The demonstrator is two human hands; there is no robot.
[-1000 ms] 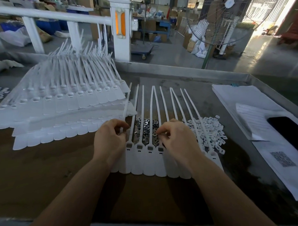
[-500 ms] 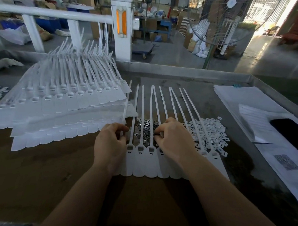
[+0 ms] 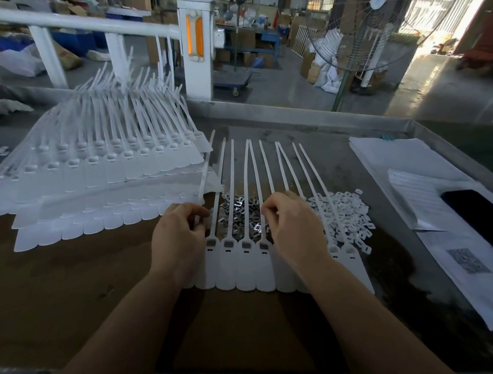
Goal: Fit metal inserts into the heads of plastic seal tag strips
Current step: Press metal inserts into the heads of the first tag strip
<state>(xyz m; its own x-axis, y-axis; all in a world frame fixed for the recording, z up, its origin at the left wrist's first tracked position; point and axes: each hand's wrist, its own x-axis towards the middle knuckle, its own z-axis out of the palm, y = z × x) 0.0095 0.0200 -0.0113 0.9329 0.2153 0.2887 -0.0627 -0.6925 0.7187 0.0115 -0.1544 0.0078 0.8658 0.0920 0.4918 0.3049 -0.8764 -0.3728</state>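
Observation:
A joined row of white seal tag strips (image 3: 237, 269) lies flat in front of me, tails pointing away. Several of its heads show dark rectangular pockets. Beyond the heads lies a heap of small metal inserts (image 3: 238, 215). My left hand (image 3: 180, 240) rests on the row's left end, its fingers curled round the thin tail of the leftmost strip (image 3: 206, 166). My right hand (image 3: 295, 230) hovers over the row's middle heads with fingers curled at the edge of the insert heap; whether it pinches an insert is hidden.
A tall stack of white tag strips (image 3: 103, 176) fills the left of the table. A pile of white plastic clips (image 3: 345, 213) sits right of the inserts. Paper sheets (image 3: 402, 163) and a dark phone (image 3: 484, 221) lie at right. The metal table rim (image 3: 307, 116) runs behind.
Both hands stay on the strip row; the right hand has drawn back slightly from the insert heap toward the heads. The left hand keeps hold of the leftmost tail.

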